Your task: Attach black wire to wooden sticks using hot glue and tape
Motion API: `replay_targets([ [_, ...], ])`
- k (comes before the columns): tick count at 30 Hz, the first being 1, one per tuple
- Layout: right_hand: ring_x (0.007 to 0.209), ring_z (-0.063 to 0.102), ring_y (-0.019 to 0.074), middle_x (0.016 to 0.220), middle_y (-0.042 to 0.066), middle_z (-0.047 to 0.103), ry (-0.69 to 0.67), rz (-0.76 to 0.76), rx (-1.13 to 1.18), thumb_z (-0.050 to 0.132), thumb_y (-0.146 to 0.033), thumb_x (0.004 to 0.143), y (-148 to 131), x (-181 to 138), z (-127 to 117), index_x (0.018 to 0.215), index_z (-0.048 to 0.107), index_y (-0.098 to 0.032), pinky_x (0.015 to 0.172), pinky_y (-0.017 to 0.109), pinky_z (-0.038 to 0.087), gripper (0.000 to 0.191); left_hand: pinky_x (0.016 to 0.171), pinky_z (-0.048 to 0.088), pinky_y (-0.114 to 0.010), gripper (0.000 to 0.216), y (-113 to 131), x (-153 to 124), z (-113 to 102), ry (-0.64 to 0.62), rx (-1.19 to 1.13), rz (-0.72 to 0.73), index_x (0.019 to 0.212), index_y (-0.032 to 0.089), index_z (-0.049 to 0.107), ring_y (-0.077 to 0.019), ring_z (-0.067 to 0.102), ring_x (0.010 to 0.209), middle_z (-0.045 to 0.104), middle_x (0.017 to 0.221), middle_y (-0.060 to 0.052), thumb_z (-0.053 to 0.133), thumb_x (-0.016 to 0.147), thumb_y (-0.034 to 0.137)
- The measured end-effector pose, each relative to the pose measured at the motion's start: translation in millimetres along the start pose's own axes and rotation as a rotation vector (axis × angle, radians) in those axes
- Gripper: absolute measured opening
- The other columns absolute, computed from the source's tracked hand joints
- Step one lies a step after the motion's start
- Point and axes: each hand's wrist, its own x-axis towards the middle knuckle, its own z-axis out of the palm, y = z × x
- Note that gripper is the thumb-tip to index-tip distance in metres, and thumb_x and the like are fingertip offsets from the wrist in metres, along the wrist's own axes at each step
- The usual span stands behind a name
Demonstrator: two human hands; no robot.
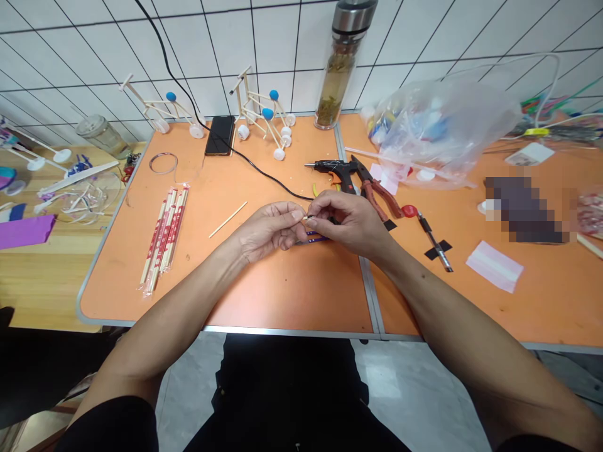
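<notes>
My left hand [268, 231] and my right hand [351, 220] meet above the middle of the orange table [292, 295]. Both are closed in a pinch on a small thin stick piece [307, 217] held between their fingertips. Purple strands [315, 237] show just below the fingers. A black glue gun [336, 169] and red-handled pliers [377, 191] lie just beyond my right hand. A loose wooden stick [228, 220] lies to the left of my left hand.
Wrapped chopstick packs [164, 238] lie at the left. Stick models with white wheels [264, 119] and a phone [220, 135] stand at the back, with a tall bottle [342, 63]. A plastic bag [438, 129] and a pen [434, 242] are on the right.
</notes>
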Motion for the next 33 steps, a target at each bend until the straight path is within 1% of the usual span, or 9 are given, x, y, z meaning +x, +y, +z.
replay_targets([
  [2,0.070,0.060,0.0170,0.080,0.001,0.068,0.015,0.033,-0.001,0.091,-0.049,0.092,-0.5,0.2,0.7,0.088,0.074,-0.024,0.063,0.034,0.047,0.031,0.047,0.047,-0.017,0.045,-0.7,0.0,-0.6,0.004,0.073,0.051,0.094,0.015,0.073,-0.0079,0.063,0.048,0.080,0.072,-0.004,0.103,0.080,0.045],
  [5,0.068,0.058,0.0170,0.077,0.000,0.067,0.025,0.070,0.011,0.089,-0.044,0.092,-0.8,0.3,1.7,0.087,0.073,-0.024,0.062,0.034,0.046,0.027,0.048,0.048,-0.019,0.051,-1.6,0.2,-2.2,0.041,0.171,0.110,0.096,0.016,0.073,-0.0083,0.063,0.049,0.081,0.073,-0.003,0.106,0.074,0.048],
  [11,0.070,0.059,0.0174,0.077,0.001,0.069,0.048,0.130,0.040,0.091,-0.045,0.088,-0.1,-0.2,3.2,0.089,0.074,-0.023,0.064,0.034,0.046,0.028,0.048,0.047,-0.019,0.051,-2.3,1.7,-2.7,0.079,0.187,0.174,0.091,0.015,0.074,-0.0080,0.063,0.049,0.079,0.070,-0.003,0.105,0.074,0.052],
  [16,0.070,0.061,0.0172,0.080,0.001,0.071,0.084,0.147,0.058,0.095,-0.049,0.085,3.1,1.6,2.3,0.093,0.076,-0.024,0.063,0.034,0.049,0.033,0.047,0.046,-0.019,0.046,0.4,0.5,-0.8,0.089,0.156,0.150,0.090,0.015,0.074,-0.0073,0.061,0.048,0.078,0.069,-0.002,0.104,0.076,0.047],
  [19,0.073,0.063,0.0169,0.085,0.001,0.072,0.107,0.157,0.104,0.100,-0.050,0.080,4.8,2.5,1.8,0.096,0.076,-0.025,0.065,0.033,0.053,0.038,0.046,0.045,-0.018,0.043,1.7,0.2,-0.6,0.095,0.117,0.127,0.089,0.014,0.074,-0.0073,0.060,0.047,0.078,0.069,-0.002,0.103,0.078,0.044],
  [22,0.078,0.066,0.0174,0.091,0.002,0.075,0.106,0.161,0.126,0.101,-0.050,0.080,4.0,2.3,2.4,0.101,0.077,-0.025,0.069,0.032,0.056,0.041,0.045,0.045,-0.018,0.041,2.1,0.3,-0.8,0.097,0.097,0.117,0.088,0.014,0.074,-0.0073,0.060,0.047,0.078,0.068,-0.002,0.102,0.080,0.042],
  [27,0.075,0.066,0.0179,0.088,0.002,0.075,0.106,0.164,0.100,0.102,-0.057,0.077,0.2,1.5,4.2,0.102,0.079,-0.024,0.066,0.033,0.054,0.047,0.047,0.046,-0.018,0.040,1.7,0.3,-0.1,0.099,0.127,0.102,0.086,0.013,0.074,-0.0067,0.060,0.047,0.077,0.068,-0.003,0.100,0.083,0.043],
  [30,0.073,0.064,0.0179,0.083,0.002,0.074,0.111,0.151,0.063,0.099,-0.058,0.082,-2.4,1.3,5.1,0.097,0.080,-0.024,0.063,0.033,0.051,0.042,0.047,0.046,-0.018,0.042,0.6,0.2,0.1,0.101,0.149,0.103,0.088,0.014,0.074,-0.0072,0.060,0.047,0.077,0.068,-0.002,0.101,0.081,0.046],
  [33,0.069,0.059,0.0170,0.080,0.002,0.073,0.107,0.129,-0.005,0.092,-0.054,0.090,-4.8,1.0,5.8,0.091,0.080,-0.024,0.061,0.033,0.047,0.033,0.047,0.045,-0.019,0.045,-0.5,0.3,0.2,0.090,0.168,0.117,0.089,0.014,0.075,-0.0074,0.060,0.047,0.077,0.068,-0.002,0.102,0.080,0.049],
])
